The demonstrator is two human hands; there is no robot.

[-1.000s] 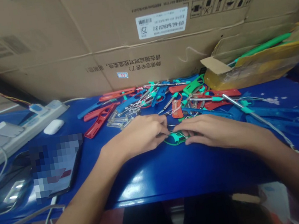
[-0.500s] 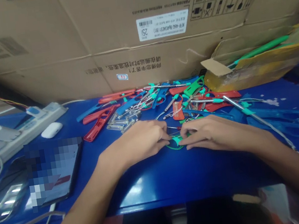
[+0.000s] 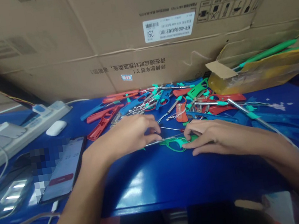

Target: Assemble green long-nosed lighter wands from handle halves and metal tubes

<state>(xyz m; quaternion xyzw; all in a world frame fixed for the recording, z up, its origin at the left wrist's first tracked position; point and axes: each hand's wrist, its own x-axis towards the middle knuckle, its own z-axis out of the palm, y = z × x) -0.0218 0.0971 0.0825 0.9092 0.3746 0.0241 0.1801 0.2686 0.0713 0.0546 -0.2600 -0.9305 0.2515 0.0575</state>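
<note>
My left hand (image 3: pixel 133 133) pinches a thin metal tube (image 3: pixel 154 142) low over the blue table. The tube lies in line with a green plastic lighter casing (image 3: pixel 168 142), which has a looped trigger opening. My right hand (image 3: pixel 215 136) grips the casing's right part, a fingertip at the teal trigger piece (image 3: pixel 181 142). A thin white wire runs near these fingers. Between my hands, just behind the casing, is a slim metal rod (image 3: pixel 170 128) with a red end. My right palm hides the rest of the casing.
Behind my hands lies a heap of red, blue and green lighter casings (image 3: pixel 104 122) and tubes. A large cardboard box (image 3: pixel 115 31) closes off the back. An open carton (image 3: pixel 259 77) stands right; a power strip (image 3: pixel 29 133), earbud case (image 3: pixel 56 128) and phone (image 3: pixel 63 177) lie left.
My left hand has moved left and away from my right hand, showing the metal tube and more of the green casing. My right hand stays at the casing. The view has shifted slightly.
</note>
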